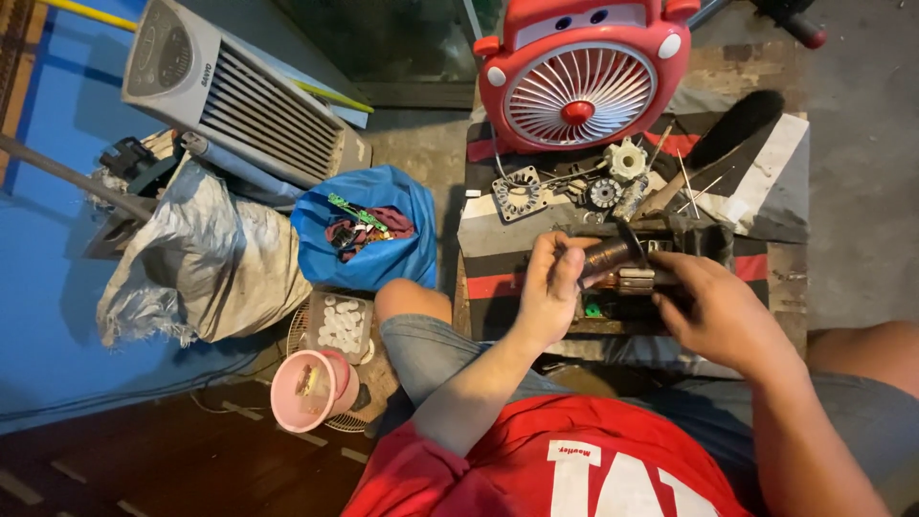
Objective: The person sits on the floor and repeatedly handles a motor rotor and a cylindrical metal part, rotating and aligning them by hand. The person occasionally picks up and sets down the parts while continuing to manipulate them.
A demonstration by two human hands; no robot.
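Note:
My left hand (550,287) pinches a copper-wound motor coil (605,257) over a low work board (498,249). My right hand (713,306) grips the dark metal part of the same motor assembly (639,278) from the right side. Both hands meet just in front of my knees. What lies under my right palm is hidden.
A red toy-faced fan (581,72) stands at the board's far edge. Small motor parts, a white gear (627,158) and thin rods (689,191) lie behind my hands. To the left are a blue bag (369,254), a pink cup (306,388), a grey sack (201,254) and a white fan heater (225,86).

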